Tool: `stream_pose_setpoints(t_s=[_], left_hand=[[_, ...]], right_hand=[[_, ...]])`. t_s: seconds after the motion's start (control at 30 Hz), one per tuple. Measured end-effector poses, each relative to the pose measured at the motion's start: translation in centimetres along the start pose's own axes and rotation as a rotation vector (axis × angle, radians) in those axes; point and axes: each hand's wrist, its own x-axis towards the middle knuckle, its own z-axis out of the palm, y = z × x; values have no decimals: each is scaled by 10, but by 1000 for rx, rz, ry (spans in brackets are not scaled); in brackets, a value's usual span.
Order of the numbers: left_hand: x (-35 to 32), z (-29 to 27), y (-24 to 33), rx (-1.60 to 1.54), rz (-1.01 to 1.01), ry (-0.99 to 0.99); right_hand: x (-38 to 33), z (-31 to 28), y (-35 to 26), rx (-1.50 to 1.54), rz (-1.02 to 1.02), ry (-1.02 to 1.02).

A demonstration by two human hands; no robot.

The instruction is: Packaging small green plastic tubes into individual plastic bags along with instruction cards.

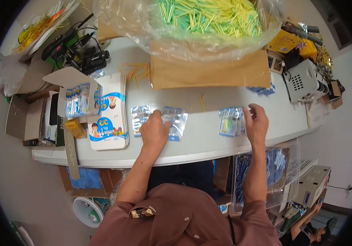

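My left hand [154,130] is closed at the edge of a clear plastic packet [176,123] with blue bands, its fingers bent over the near side. Just left of it lies a similar packet [140,117], partly covered by that hand. Farther right, green and yellow sticks show inside another clear packet [230,123], which seems to have more than one layer. My right hand [258,123] is at this packet's right edge, thumb and curved fingers apart. Beyond the hands, a large clear bag [139,30] full of green and yellow sticks [208,16] rests in a brown cardboard box [210,71].
Flat printed cartons [108,141] are stacked at left, beside an open white box [92,96] of filled packets. Loose yellow sticks [202,102] lie mid-table. A grey device [303,82] stands at right. Below the table edge is a clear plastic bin [241,192]. Another person [307,229] sits lower right.
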Motion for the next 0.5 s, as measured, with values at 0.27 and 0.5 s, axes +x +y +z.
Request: stream_pose_setpoints(t_s=[0.27,0.5], left_hand=[[-9,-1,-11,-142,40,102],[-18,-12,-9,-126,224,272]], right_hand=[[109,-69,-119,160,-572,162],[217,-9,-154,-290,-693,-115]])
